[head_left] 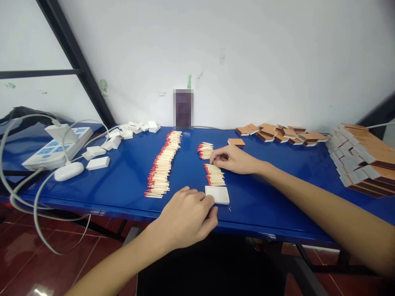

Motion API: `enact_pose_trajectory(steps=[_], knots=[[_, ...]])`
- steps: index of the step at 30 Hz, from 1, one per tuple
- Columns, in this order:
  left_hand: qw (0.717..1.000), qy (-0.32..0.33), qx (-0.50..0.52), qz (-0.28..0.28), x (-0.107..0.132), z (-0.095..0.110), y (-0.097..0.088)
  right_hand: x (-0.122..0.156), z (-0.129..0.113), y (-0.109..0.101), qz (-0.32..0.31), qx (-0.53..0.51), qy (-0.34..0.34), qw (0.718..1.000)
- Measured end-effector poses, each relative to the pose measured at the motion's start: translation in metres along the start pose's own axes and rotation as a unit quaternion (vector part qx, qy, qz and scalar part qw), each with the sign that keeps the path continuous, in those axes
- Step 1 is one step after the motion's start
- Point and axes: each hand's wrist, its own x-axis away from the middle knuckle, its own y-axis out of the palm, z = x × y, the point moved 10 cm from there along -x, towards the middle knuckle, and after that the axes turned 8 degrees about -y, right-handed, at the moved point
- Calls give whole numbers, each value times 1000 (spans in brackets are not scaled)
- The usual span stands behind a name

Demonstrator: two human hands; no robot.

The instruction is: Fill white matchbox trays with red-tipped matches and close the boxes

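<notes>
Bench [185, 164]: open lane between long match row [162, 167] and short match piles [215, 176], near end blocked by left hand [189, 214]; wider gap before stacked boxes [372, 150], crossed by right forearm [308, 199]. Obstacles, left: power strip [45, 157], cables [35, 209].

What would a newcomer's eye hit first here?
Probably the long line of red-tipped matches, left of center on the blue table. Next, the right hand at the smaller match groups right of that line, then the stacked matchboxes at the picture's right edge.
</notes>
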Motion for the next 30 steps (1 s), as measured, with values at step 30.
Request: enact_pose_trajectory(steps=[30], knots=[[1000,0,3,1,0,-1,1,-2,5,-7,67,59,-7,996]])
